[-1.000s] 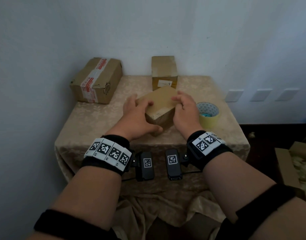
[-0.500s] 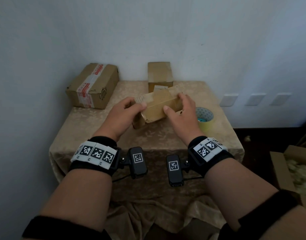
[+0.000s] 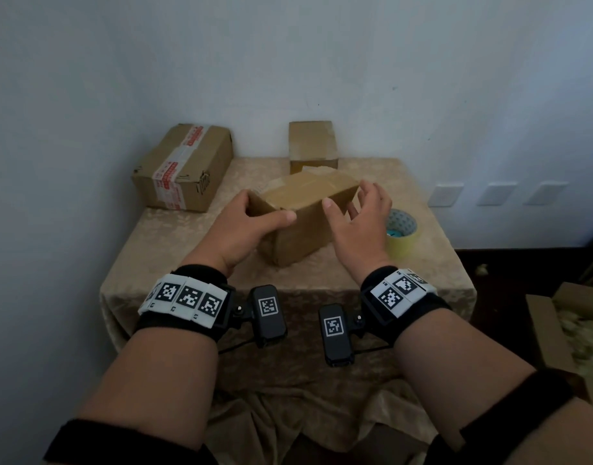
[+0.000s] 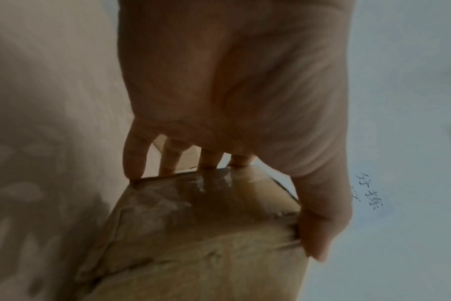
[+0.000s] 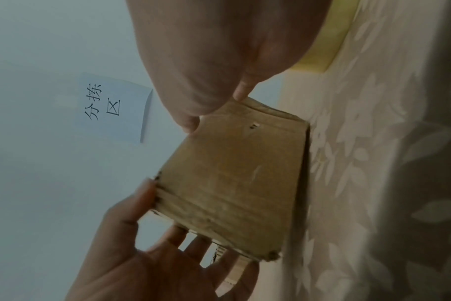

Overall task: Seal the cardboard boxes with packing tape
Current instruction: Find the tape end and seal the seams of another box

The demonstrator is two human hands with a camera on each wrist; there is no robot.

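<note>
the small cardboard box (image 3: 301,213), resting mid-counter (image 3: 174,236), looks light and stiff, best taken by its ends: left hand (image 3: 241,229) fingers curl round one, right hand (image 3: 358,226) spread beside the other.

Left hand (image 4: 232,91) grips taped box (image 4: 201,234) corner (thumb on edge).

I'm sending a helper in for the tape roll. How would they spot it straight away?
Start at the cloth-covered table against the wall. Look to its right side, just beyond the right hand and the box being handled. The tape roll lies flat there: the only round, pale yellow thing among brown boxes.
</note>
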